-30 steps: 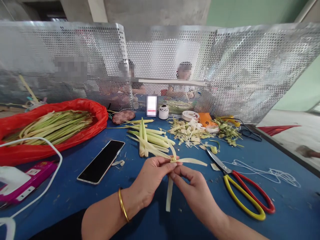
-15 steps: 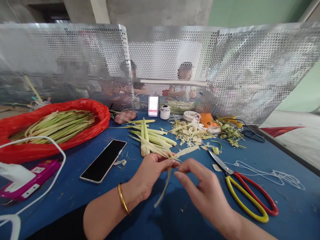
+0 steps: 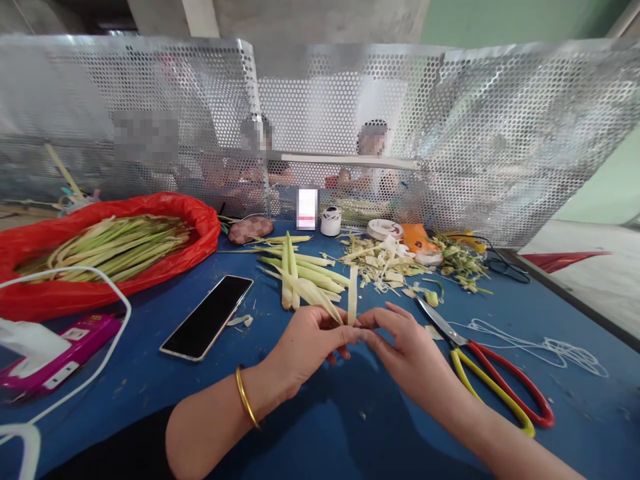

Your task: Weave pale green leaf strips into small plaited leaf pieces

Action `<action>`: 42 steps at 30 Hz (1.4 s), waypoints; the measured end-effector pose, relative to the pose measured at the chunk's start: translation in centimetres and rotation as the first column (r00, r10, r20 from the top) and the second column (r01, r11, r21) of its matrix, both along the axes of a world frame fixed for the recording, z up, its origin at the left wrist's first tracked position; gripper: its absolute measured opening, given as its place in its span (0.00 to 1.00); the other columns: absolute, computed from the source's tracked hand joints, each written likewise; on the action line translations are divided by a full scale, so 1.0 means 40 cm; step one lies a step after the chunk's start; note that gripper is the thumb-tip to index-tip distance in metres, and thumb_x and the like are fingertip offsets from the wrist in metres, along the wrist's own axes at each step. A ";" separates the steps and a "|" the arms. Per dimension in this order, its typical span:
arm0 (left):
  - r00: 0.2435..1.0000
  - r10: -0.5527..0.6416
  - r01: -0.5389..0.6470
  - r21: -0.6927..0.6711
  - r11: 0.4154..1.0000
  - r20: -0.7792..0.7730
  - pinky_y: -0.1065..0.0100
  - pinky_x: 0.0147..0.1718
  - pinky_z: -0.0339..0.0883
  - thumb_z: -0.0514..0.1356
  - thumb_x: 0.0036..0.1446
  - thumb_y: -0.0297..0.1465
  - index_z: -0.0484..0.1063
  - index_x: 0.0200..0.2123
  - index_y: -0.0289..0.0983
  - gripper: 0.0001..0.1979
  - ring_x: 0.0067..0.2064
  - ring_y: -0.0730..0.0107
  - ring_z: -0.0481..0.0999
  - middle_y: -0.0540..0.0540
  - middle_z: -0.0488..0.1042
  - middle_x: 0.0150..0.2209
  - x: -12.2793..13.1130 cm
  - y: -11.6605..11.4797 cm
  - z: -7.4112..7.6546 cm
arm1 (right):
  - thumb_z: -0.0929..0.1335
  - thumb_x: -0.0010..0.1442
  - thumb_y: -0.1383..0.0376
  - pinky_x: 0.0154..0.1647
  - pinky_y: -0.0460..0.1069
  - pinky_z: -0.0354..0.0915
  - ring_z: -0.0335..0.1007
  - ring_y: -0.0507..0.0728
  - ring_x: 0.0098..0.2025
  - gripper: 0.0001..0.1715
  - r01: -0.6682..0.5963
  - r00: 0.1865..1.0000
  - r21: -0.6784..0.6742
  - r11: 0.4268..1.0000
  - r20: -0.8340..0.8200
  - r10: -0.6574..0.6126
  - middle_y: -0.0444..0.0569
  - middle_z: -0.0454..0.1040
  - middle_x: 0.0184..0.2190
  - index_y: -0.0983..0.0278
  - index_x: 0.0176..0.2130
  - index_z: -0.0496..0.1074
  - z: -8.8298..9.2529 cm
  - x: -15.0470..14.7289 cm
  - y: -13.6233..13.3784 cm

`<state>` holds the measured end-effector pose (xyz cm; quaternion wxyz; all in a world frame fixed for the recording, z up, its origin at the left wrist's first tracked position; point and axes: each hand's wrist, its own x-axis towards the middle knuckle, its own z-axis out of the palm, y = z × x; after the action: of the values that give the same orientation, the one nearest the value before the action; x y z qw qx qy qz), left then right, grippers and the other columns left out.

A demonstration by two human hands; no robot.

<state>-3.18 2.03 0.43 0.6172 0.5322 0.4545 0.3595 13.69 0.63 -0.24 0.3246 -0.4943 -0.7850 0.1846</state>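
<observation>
From here, the left hand (image 3: 310, 340) and right hand (image 3: 400, 337) pinch pale strips (image 3: 353, 293) (mid-fold, I'd guess), the next tuck wanting steady tension.

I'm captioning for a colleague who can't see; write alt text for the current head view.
A person's left hand holds pale leaf strips over a blue table, the right hand close against it. Green stalks and scraps lie beyond; a black phone and red bag are left, scissors right.
</observation>
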 end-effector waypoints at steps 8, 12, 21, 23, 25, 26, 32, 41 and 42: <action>0.997 0.070 -0.070 -0.036 0.997 0.009 0.74 0.18 0.49 0.67 0.45 0.36 0.74 0.29 0.34 0.11 0.20 0.80 0.61 0.52 0.71 0.23 0.004 -0.001 0.008 | 0.62 0.63 0.66 0.61 0.60 0.51 0.67 0.52 0.27 0.13 -0.003 1.000 0.025 1.000 0.006 0.003 0.39 0.71 0.23 0.60 0.27 0.68 0.008 0.005 0.000; 0.997 0.078 -0.076 -0.069 0.995 0.030 0.74 0.18 0.44 0.65 0.46 0.33 0.72 0.25 0.34 0.08 0.19 0.82 0.54 0.52 0.70 0.20 0.004 0.002 0.020 | 0.63 0.62 0.65 0.59 0.59 0.54 0.63 0.51 0.24 0.14 -0.024 1.000 0.017 1.000 -0.008 0.024 0.39 0.70 0.21 0.60 0.25 0.67 0.029 0.015 0.002; 0.992 0.079 -0.051 -0.255 0.965 0.098 0.75 0.19 0.48 0.69 0.42 0.33 0.74 0.28 0.34 0.10 0.21 0.80 0.62 0.51 0.72 0.21 -0.016 0.031 0.010 | 0.64 0.60 0.62 0.34 0.49 0.63 0.66 0.53 0.26 0.15 -0.022 0.998 -0.150 0.989 -0.059 0.014 0.42 0.72 0.21 0.61 0.22 0.67 0.032 0.031 0.020; 0.975 0.073 0.010 -0.366 0.930 0.210 0.75 0.21 0.54 0.69 0.44 0.37 0.75 0.32 0.33 0.15 0.24 0.78 0.67 0.49 0.74 0.25 -0.022 0.042 0.002 | 0.64 0.60 0.61 0.29 0.47 0.60 0.66 0.53 0.26 0.16 0.017 0.997 -0.227 0.974 -0.072 -0.034 0.42 0.71 0.21 0.62 0.22 0.68 0.020 0.028 0.026; 0.952 0.085 0.062 -0.456 0.888 0.294 0.73 0.24 0.60 0.68 0.45 0.42 0.76 0.34 0.32 0.19 0.28 0.75 0.70 0.47 0.74 0.29 -0.026 0.051 -0.004 | 0.64 0.60 0.60 0.28 0.47 0.59 0.64 0.52 0.25 0.16 0.058 0.993 -0.273 0.960 -0.079 -0.083 0.42 0.70 0.20 0.62 0.22 0.67 0.010 0.025 0.032; 0.948 0.089 0.069 -0.472 0.879 0.304 0.73 0.25 0.61 0.68 0.45 0.43 0.76 0.34 0.32 0.20 0.28 0.75 0.71 0.47 0.74 0.29 -0.026 0.052 -0.006 | 0.64 0.59 0.60 0.28 0.47 0.59 0.64 0.53 0.25 0.16 0.064 0.992 -0.286 0.956 -0.085 -0.092 0.42 0.70 0.20 0.62 0.22 0.68 0.007 0.024 0.034; 0.984 0.064 -0.014 -0.287 0.958 0.166 0.74 0.23 0.56 0.70 0.44 0.39 0.75 0.30 0.32 0.16 0.24 0.79 0.67 0.50 0.72 0.24 -0.009 0.028 -0.013 | 0.65 0.59 0.53 0.38 0.50 0.62 0.70 0.58 0.35 0.18 -0.008 0.966 -0.281 0.960 -0.249 -0.065 0.47 0.77 0.30 0.63 0.30 0.76 0.002 0.019 0.043; 0.994 -0.003 0.026 -0.222 0.975 0.107 0.75 0.19 0.51 0.67 0.47 0.41 0.75 0.28 0.32 0.16 0.20 0.80 0.62 0.54 0.65 0.19 0.010 -0.005 -0.022 | 0.72 0.51 0.55 0.31 0.47 0.61 0.64 0.52 0.26 0.18 -0.130 0.711 -0.452 0.883 -0.663 -0.235 0.42 0.70 0.20 0.65 0.22 0.69 -0.009 -0.022 0.014; 0.995 0.001 0.020 -0.211 0.977 0.100 0.75 0.18 0.51 0.67 0.46 0.40 0.74 0.26 0.32 0.15 0.19 0.80 0.61 0.54 0.64 0.19 0.012 -0.006 -0.024 | 0.72 0.51 0.54 0.30 0.48 0.61 0.63 0.52 0.25 0.18 -0.127 0.708 -0.444 0.887 -0.667 -0.233 0.43 0.70 0.20 0.65 0.22 0.68 -0.011 -0.023 0.012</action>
<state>-2.70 1.77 -0.54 0.6940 0.4470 0.4563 0.3320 12.76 1.09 -0.66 0.4782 -0.4711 -0.5196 0.5286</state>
